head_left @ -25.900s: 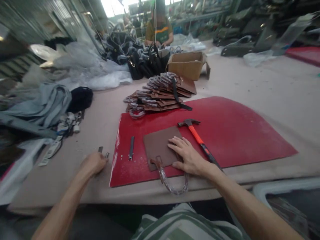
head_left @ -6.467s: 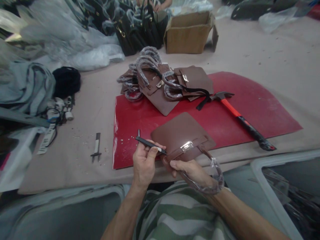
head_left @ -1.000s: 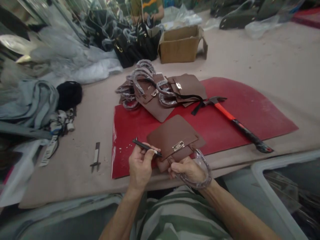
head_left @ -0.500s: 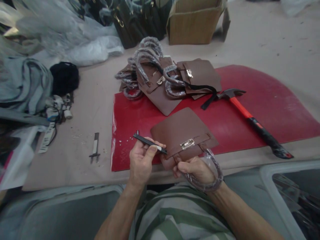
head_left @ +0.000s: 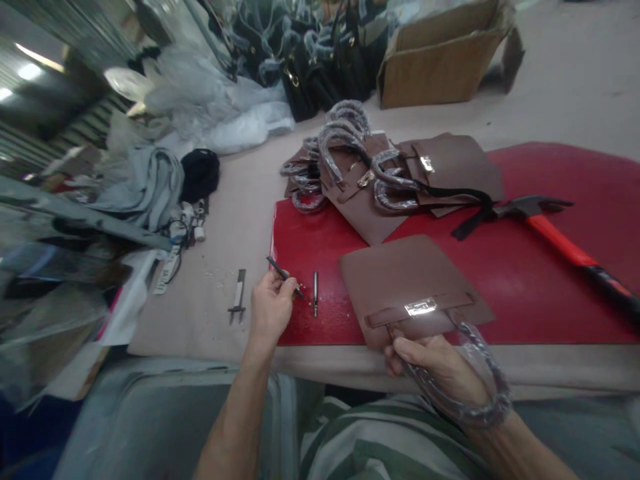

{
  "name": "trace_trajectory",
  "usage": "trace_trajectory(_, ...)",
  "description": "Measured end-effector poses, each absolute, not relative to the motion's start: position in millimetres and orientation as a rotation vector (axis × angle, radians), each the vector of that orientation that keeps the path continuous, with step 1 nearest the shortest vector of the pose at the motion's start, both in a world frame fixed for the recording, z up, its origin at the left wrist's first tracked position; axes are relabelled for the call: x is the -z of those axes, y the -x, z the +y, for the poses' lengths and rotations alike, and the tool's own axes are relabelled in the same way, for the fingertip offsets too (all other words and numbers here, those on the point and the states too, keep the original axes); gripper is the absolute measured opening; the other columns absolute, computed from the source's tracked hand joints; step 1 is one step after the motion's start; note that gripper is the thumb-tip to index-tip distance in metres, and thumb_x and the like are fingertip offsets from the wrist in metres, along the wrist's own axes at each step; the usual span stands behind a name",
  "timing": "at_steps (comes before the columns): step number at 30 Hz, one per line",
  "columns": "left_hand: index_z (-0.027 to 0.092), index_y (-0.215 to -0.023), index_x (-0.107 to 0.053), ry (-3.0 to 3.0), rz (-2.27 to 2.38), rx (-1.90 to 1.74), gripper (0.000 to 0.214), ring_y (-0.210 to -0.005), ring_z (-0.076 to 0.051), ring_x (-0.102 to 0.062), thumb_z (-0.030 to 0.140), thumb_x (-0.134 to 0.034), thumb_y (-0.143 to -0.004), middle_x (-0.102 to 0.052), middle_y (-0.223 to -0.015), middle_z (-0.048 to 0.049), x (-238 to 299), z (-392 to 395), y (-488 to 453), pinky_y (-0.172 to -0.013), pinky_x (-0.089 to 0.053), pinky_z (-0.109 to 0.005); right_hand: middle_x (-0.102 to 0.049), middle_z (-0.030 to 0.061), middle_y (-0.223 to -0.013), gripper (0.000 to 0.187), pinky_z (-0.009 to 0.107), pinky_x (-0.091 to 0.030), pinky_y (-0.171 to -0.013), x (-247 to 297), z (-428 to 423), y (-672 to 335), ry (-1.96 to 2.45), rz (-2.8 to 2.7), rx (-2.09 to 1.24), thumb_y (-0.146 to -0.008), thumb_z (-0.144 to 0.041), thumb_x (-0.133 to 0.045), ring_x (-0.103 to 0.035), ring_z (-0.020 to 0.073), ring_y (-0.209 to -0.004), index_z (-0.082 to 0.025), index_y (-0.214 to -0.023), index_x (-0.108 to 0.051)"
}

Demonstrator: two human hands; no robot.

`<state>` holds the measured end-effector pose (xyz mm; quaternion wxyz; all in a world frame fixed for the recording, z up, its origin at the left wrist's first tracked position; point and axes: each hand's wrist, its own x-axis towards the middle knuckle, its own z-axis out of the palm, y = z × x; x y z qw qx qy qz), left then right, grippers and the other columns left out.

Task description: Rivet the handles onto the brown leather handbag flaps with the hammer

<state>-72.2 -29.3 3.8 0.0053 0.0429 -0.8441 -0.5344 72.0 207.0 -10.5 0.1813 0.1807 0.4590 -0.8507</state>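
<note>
My left hand [head_left: 270,310] pinches a thin dark tool [head_left: 283,273] over the left edge of the red mat [head_left: 530,267]. A second thin metal tool [head_left: 315,301] lies on the mat just right of that hand. My right hand [head_left: 437,370] grips the near edge of a brown leather bag panel [head_left: 405,277] with a shiny metal clasp [head_left: 420,307]. Its plastic-wrapped handle [head_left: 480,400] loops around my right wrist.
A pile of brown panels with wrapped handles [head_left: 380,173] lies at the mat's far side. A red-handled hammer [head_left: 560,233] rests on the right. A small metal punch [head_left: 239,295] lies on the table left of the mat. A cardboard box [head_left: 440,63] and black bags [head_left: 320,60] stand behind.
My left hand has moved left, away from the panel, with the thin tool still in it. The panel now lies flatter on the mat, and the view has shifted left.
</note>
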Motion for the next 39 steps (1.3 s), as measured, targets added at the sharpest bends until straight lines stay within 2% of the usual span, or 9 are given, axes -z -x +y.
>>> trace_trajectory(3, 0.017, -0.086, -0.066, -0.041, -2.991, 1.023, 0.015, -0.069, -0.020, -0.068, 0.029, -0.058, -0.084, -0.070, -0.074, -0.0060, -8, -41, 86, -0.064, -0.050, -0.029, -0.062, 0.0042, -0.063, 0.040, 0.030, -0.041, -0.065, 11, 205, -70, -0.492, 1.328, 2.365, -0.067, -0.051, -0.082, -0.055, 0.0154, -0.062, -0.014, -0.063, -0.066)
trace_trajectory(6, 0.017, -0.092, -0.067, -0.010, -3.132, 0.487, 0.018, -0.080, -0.027, -0.070, 0.029, -0.056, -0.087, -0.072, -0.082, -0.0103, -14, -31, 89, -0.071, -0.049, -0.034, -0.060, 0.0025, -0.063, 0.041, 0.029, -0.040, -0.061, 11, 201, -69, -0.469, 1.315, 2.398, -0.066, -0.051, -0.082, -0.053, 0.0144, -0.059, -0.015, -0.066, -0.063)
trace_trajectory(10, 0.017, -0.103, -0.065, 0.027, -3.119, 0.141, 0.022, -0.093, -0.029, -0.069, 0.026, -0.050, -0.091, -0.072, -0.101, -0.0143, -15, -18, 90, -0.080, -0.049, -0.038, -0.059, 0.0016, -0.061, 0.042, 0.028, -0.039, -0.058, 13, 200, -69, -0.479, 1.321, 2.422, -0.065, -0.051, -0.084, -0.053, 0.0137, -0.057, -0.015, -0.068, -0.061)
trace_trajectory(21, 0.019, -0.099, -0.069, -0.010, -3.002, 0.198, 0.029, -0.095, -0.028, -0.067, 0.033, -0.044, -0.096, -0.069, -0.106, -0.0141, -17, -44, 80, -0.081, -0.047, -0.036, -0.060, 0.0030, -0.065, 0.041, 0.030, -0.041, -0.058, 16, 201, -76, -0.499, 1.402, 2.407, -0.066, -0.052, -0.083, -0.053, 0.0155, -0.058, -0.016, -0.070, -0.062)
trace_trajectory(25, 0.014, -0.113, -0.065, -0.366, -3.071, 0.087, 0.035, -0.109, -0.032, -0.064, 0.038, -0.050, -0.091, -0.066, -0.117, -0.0203, -17, -89, 93, -0.085, -0.047, -0.038, -0.061, 0.0051, -0.068, 0.040, 0.033, -0.044, -0.061, 18, 204, -72, -0.462, 1.436, 2.367, -0.068, -0.052, -0.082, -0.055, 0.0180, -0.061, -0.017, -0.069, -0.063)
trace_trajectory(27, 0.012, -0.111, -0.065, -0.458, -3.138, 0.081, 0.040, -0.109, -0.034, -0.064, 0.042, -0.058, -0.086, -0.066, -0.116, -0.0227, -14, -112, 103, -0.082, -0.047, -0.037, -0.061, 0.0049, -0.068, 0.040, 0.032, -0.043, -0.060, 19, 203, -71, -0.442, 1.421, 2.360, -0.067, -0.052, -0.082, -0.054, 0.0173, -0.061, -0.017, -0.068, -0.063)
trace_trajectory(31, 0.013, -0.089, -0.066, -0.506, -3.284, 0.181, 0.028, -0.080, -0.030, -0.069, 0.036, -0.070, -0.072, -0.073, -0.085, -0.0169, -3, -139, 119, -0.062, -0.045, -0.032, -0.059, 0.0033, -0.063, 0.038, 0.030, -0.040, -0.057, 18, 199, -73, -0.447, 1.388, 2.427, -0.068, -0.048, -0.081, -0.051, 0.0149, -0.058, -0.016, -0.067, -0.063)
trace_trajectory(34, 0.016, -0.067, -0.061, -0.535, -3.372, 0.316, 0.019, -0.052, -0.024, -0.062, 0.034, -0.068, -0.070, -0.065, -0.056, -0.0084, 2, -147, 125, -0.048, -0.037, -0.028, -0.059, 0.0023, -0.062, 0.037, 0.030, -0.041, -0.057, 18, 197, -74, -0.489, 1.345, 2.450, -0.066, -0.047, -0.083, -0.051, 0.0140, -0.057, -0.015, -0.066, -0.062)
trace_trajectory(39, 0.018, -0.050, -0.054, -0.545, -3.481, 0.490, 0.030, -0.038, -0.017, -0.049, 0.035, -0.073, -0.064, -0.053, -0.039, -0.0019, 0, -155, 129, -0.041, -0.027, -0.024, -0.060, 0.0024, -0.060, 0.039, 0.028, -0.038, -0.055, 20, 196, -76, -0.453, 1.335, 2.473, -0.068, -0.049, -0.081, -0.051, 0.0127, -0.053, -0.014, -0.067, -0.064)
